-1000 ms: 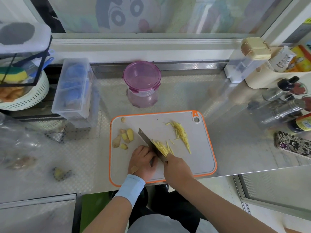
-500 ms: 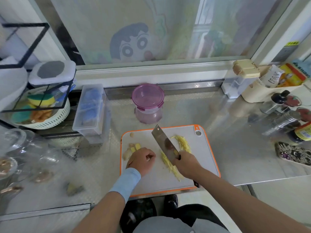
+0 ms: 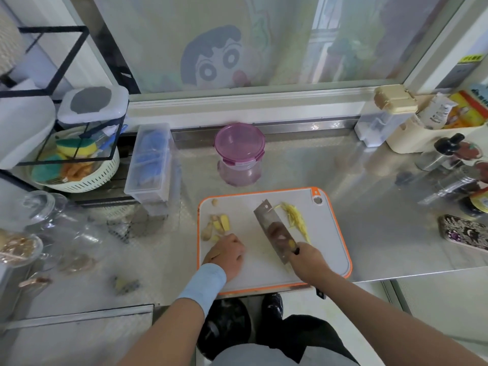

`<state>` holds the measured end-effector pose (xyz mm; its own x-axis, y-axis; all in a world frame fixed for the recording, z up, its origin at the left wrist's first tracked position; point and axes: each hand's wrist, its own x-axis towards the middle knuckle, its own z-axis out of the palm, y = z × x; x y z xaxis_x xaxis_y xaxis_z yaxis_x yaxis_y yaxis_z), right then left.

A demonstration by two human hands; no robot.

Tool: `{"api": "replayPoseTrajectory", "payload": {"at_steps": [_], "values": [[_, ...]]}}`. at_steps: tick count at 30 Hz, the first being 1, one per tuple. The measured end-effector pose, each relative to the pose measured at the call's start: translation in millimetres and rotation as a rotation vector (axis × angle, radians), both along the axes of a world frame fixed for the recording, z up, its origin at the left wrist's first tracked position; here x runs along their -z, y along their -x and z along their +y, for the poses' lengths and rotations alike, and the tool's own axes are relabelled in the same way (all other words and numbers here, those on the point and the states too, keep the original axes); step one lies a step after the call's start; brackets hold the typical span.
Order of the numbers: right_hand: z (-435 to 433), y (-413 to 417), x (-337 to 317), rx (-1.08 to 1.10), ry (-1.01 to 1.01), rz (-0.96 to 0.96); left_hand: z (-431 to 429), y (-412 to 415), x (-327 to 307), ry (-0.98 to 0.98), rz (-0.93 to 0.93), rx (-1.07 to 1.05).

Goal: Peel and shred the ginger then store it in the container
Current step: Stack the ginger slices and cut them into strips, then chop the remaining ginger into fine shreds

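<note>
A grey cutting board [image 3: 332,249] with an orange rim lies at the counter's front edge. My right hand [image 3: 309,262] grips the handle of a cleaver [image 3: 274,231], whose blade lies tilted over the board's middle. A pile of yellow shredded ginger [image 3: 297,219] sits just right of the blade. Several peeled ginger chunks [image 3: 217,225] lie at the board's left side. My left hand [image 3: 228,253], fingers curled, rests on the board right below those chunks; whether it holds a piece is hidden. A round container [image 3: 239,157] with a purple lid stands behind the board.
A clear lidded box [image 3: 149,162] and a white basket [image 3: 79,178] with sponges stand at the left. Glass jars [image 3: 39,210] sit further left. Bottles [image 3: 449,157], a cream caddy [image 3: 422,138] and a patterned phone [image 3: 464,232] crowd the right side. Ginger scraps [image 3: 124,283] lie on the counter.
The cleaver has swept the cut shreds rightward into the pile and now lies flatter. My left hand has slid left toward the ginger chunks. The view has tilted upward.
</note>
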<state>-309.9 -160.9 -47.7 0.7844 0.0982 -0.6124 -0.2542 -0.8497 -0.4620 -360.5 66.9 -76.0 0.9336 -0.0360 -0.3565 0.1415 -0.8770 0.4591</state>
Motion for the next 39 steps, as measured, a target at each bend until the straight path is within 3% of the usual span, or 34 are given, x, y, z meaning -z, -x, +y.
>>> {"api": "replayPoseTrajectory", "payload": {"at_steps": [4,7,15,20,25,28,31,33,37,39], "values": [[-12.8,-24.7,-2.2,-0.018,0.079,-0.06,-3.1,-2.6,-4.6,-0.014,0.041,-0.042],[-14.2,-28.3,-5.7,-0.029,0.027,-0.058,-4.9,-5.3,-5.5,-0.02,0.059,-0.05],[-48.2,-8.8,-1.9,-0.155,0.012,0.117,-22.1,-14.2,-6.4,-0.102,0.046,-0.065],[-60.8,-36.6,-7.0,-0.087,0.086,-0.007,-34.4,-25.5,-9.1,-0.171,0.032,-0.049],[-55.3,-49.7,-14.0,-0.146,0.094,-0.034,-37.1,-40.7,-16.2,-0.103,0.026,-0.07],[-51.3,-48.9,-27.0,-0.19,0.077,-0.175,-32.9,-55.2,-28.9,0.014,-0.14,-0.211],[-54.2,-44.1,-39.6,-0.414,0.166,-0.41,-27.1,-69.4,-45.1,0.16,-0.391,-0.433],[-58.1,-41.0,-40.3,-0.524,0.169,-0.516,-25.4,-73.8,-49.9,0.188,-0.422,-0.48],[-70.0,-51.1,-30.9,-0.567,0.12,-0.64,-23.1,-77.6,-45.7,0.125,-0.407,-0.316],[-74.0,-58.5,-24.8,-0.615,0.095,-0.704,-24.5,-85.0,-48.3,0.099,-0.396,-0.362]]}}
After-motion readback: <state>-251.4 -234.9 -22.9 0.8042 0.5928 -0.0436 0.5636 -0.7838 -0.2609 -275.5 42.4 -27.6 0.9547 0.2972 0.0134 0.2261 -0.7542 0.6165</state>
